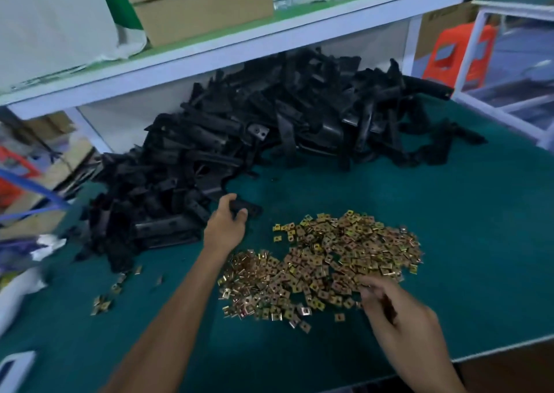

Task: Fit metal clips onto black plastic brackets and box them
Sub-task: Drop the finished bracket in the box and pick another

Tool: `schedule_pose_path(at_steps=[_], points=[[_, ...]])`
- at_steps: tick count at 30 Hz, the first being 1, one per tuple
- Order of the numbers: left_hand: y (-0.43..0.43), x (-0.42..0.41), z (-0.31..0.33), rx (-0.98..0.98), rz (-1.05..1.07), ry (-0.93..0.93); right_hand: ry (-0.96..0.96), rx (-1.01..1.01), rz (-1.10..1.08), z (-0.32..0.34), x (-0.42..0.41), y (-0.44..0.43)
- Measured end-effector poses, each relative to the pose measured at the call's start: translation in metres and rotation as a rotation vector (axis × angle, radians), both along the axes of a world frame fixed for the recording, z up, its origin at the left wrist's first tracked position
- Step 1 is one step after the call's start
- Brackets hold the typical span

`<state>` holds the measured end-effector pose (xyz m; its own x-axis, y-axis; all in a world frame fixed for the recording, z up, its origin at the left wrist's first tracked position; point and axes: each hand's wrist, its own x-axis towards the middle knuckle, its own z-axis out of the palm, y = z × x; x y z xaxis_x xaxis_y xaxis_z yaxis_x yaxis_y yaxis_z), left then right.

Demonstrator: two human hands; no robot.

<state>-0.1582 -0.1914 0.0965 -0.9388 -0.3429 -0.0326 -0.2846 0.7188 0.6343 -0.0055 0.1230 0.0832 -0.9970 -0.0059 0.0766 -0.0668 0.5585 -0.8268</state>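
Early stage, by the look of it. The left hand (226, 224) curls its fingers and thumb round one bracket (245, 207) lying on the mat (449, 200). The bracket sits just past the fingertips, at the near edge of the bracket heap (269, 128), which spreads beyond and to the left of that hand.

The right hand (395, 311) is over the near edge of the clips (329, 260) with its fingers bent down into them. It is blurred, so I cannot tell if it pinches a clip or holds nothing. The clips lie between the two hands and beyond the right one. A few stray clips (105, 299) lie well left of the left forearm.

No clip shows on the held bracket — fitting not yet done for this one. No finished, clipped brackets are visible. The only box in sight is a carton (198, 6) on the shelf far above both hands, and whether it is the packing box is unclear. Judging by both heaps, nearly all of the job remains.
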Motion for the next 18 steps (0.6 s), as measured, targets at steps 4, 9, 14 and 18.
schedule_pose_path(at_steps=[4, 9, 14, 18], points=[[0.000, -0.030, -0.003, 0.275, 0.152, 0.008, 0.044, 0.047, -0.005, 0.002, 0.000, -0.003], [-0.004, -0.050, 0.000, 0.623, 0.560, 0.145, 0.105, 0.089, -0.056, -0.006, 0.000, -0.005], [-0.022, -0.065, -0.004, 0.837, 0.584, 0.107, 0.171, 0.098, -0.058, -0.011, -0.003, -0.005], [-0.025, -0.065, 0.003, 0.908, 0.557, 0.043, 0.187, 0.095, -0.030, -0.012, -0.003, -0.004]])
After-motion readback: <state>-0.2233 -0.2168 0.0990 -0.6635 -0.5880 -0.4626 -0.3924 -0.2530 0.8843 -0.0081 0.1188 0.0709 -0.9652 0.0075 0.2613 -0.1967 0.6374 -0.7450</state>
